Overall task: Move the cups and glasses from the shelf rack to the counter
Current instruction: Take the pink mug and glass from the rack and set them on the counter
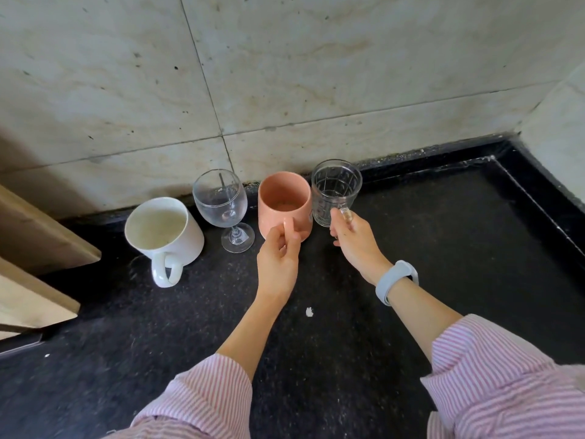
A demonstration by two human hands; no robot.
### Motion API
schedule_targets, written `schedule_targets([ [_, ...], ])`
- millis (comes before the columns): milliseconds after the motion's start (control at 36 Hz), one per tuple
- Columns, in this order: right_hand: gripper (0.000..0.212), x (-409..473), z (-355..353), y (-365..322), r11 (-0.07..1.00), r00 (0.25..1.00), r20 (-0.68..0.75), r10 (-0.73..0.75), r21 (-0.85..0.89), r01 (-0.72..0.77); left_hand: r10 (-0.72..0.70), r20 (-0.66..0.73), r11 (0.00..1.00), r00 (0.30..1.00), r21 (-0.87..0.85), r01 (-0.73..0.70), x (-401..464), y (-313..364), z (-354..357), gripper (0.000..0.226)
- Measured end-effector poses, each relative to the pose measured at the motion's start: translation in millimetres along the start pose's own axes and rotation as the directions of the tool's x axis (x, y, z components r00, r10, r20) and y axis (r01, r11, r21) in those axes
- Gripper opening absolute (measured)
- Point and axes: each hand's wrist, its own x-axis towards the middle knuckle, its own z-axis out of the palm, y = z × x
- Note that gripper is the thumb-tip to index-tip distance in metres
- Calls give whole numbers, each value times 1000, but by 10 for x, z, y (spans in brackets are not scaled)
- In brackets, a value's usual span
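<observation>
Several drinking vessels stand in a row on the black counter point(411, 248) against the tiled wall. From the left: a white mug point(164, 231) with its handle toward me, a clear wine glass point(221, 201), a pink mug point(283, 202) and a clear ribbed glass mug point(334, 191). My left hand point(280, 255) pinches the pink mug's handle. My right hand point(354, 242) grips the glass mug's handle. Both mugs stand upright, touching each other, their bases at the counter surface.
Wooden shelf boards point(41, 236) jut in at the left edge. The tiled wall point(285, 74) meets a side wall at the right, forming a corner. A small white speck point(309, 311) lies on the counter between my forearms.
</observation>
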Motion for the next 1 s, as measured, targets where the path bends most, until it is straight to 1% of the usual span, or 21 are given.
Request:
schedule_targets([
  [83,32,3,-12,21,999,1000,-6,-25,-40,25,22,-46,995,999,95,-18,-38,6,24,23],
  [139,32,-2,-18,6,997,1000,0,-26,-71,26,26,-80,992,996,122,-16,-58,11,54,22],
  [333,35,-57,-44,-78,968,999,19,51,-247,-44,9,-172,973,985,228,31,-79,55,91,22],
  [389,26,-109,-49,-103,960,999,-4,49,-277,-48,-14,-154,967,988,248,53,-77,69,61,25],
  [417,25,-153,-54,-128,956,998,-17,54,-289,-57,-20,-140,966,990,253,55,-90,83,31,27],
  [500,37,-335,-77,-194,954,996,-71,58,-289,-77,-21,-88,958,996,285,45,-172,132,-81,34],
  [611,50,-730,-42,-377,928,985,-170,-4,-368,-60,11,-26,877,1000,481,3,-405,231,-393,40],
  [667,49,-947,25,-499,901,980,-171,-103,-434,19,64,-33,812,997,583,-33,-553,282,-634,40],
  [694,48,-1043,79,-565,876,977,-138,-161,-476,77,89,-38,774,995,631,-45,-628,305,-778,41],
  [750,44,-1215,236,-708,811,966,-11,-258,-545,210,115,-48,709,992,703,-49,-794,335,-1099,41],
  [833,37,-1476,594,-966,716,910,197,-364,-566,409,94,-119,653,988,757,29,-1092,343,-1670,42],
  [917,36,-1803,1072,-1229,603,801,404,-443,-527,599,75,-246,608,966,779,151,-1493,319,-2292,43],
  [1000,39,-2249,1592,-1440,493,672,597,-438,-465,735,76,-387,568,919,774,279,-2052,282,-2903,42],
])
